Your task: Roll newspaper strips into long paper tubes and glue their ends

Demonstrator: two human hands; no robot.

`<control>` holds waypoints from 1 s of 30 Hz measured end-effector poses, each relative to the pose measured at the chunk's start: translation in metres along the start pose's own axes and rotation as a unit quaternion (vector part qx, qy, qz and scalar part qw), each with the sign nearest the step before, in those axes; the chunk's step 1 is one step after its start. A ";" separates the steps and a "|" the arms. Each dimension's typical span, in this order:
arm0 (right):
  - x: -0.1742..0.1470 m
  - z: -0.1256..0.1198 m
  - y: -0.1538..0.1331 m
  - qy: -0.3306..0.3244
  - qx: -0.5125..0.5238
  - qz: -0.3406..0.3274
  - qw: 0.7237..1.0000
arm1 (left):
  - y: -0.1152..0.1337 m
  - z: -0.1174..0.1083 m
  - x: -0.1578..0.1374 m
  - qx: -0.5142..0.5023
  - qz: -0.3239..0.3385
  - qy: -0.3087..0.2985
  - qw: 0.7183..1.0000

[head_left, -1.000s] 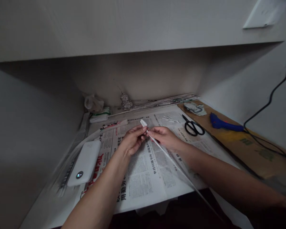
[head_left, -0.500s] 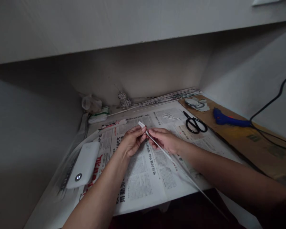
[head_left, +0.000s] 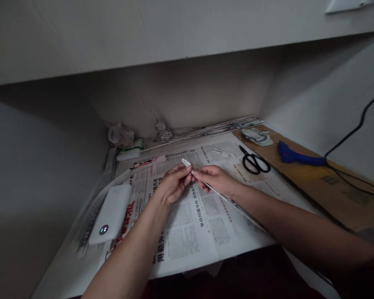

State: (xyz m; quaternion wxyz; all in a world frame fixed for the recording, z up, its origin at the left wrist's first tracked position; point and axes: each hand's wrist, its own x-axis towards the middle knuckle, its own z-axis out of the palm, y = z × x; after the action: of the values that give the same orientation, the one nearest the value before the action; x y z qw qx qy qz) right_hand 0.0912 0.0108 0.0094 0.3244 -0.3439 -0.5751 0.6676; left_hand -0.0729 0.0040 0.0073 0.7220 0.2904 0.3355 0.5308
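Over the middle of the newspaper (head_left: 187, 232), my left hand (head_left: 175, 182) pinches a thin white paper stick (head_left: 226, 198) close to its folded end. That end pokes out beyond the left thumb. My right hand (head_left: 215, 179) is closed on the same stick just beside the left, thumb and fingertips nearly touching it. From there the long part slants down toward the front right, partly hidden beneath my right forearm.
Black scissors (head_left: 254, 162) lie to the right, beside short white paper pieces (head_left: 222, 153). A blue glue gun (head_left: 299, 157) with a cord rests on cardboard (head_left: 339, 195). At left sits a white power bank (head_left: 110, 214). Long paper sticks (head_left: 215, 129) line the back wall.
My right hand has turned slightly around the stick. The stick's long tail has swung right and now runs under my right forearm. My left hand stays almost in place.
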 end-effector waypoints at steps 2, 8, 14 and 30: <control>0.001 -0.002 0.002 -0.046 0.073 0.044 0.995 | 0.000 0.000 -0.001 0.003 -0.006 -0.011 1.000; 0.000 -0.002 0.003 -0.094 0.160 0.100 0.978 | 0.000 0.000 -0.002 -0.005 -0.004 -0.011 1.000; -0.004 0.004 0.005 0.034 -0.140 -0.077 0.987 | -0.002 -0.001 0.001 0.001 0.011 0.014 1.000; -0.004 0.001 0.003 -0.098 0.113 0.055 0.987 | 0.001 0.000 -0.004 0.041 0.015 -0.039 0.998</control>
State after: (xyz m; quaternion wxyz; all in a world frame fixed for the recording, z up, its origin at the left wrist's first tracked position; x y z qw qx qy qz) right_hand 0.0922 0.0066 0.0064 0.2665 -0.2691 -0.5050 0.7756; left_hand -0.0738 0.0008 0.0087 0.7138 0.3452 0.3245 0.5157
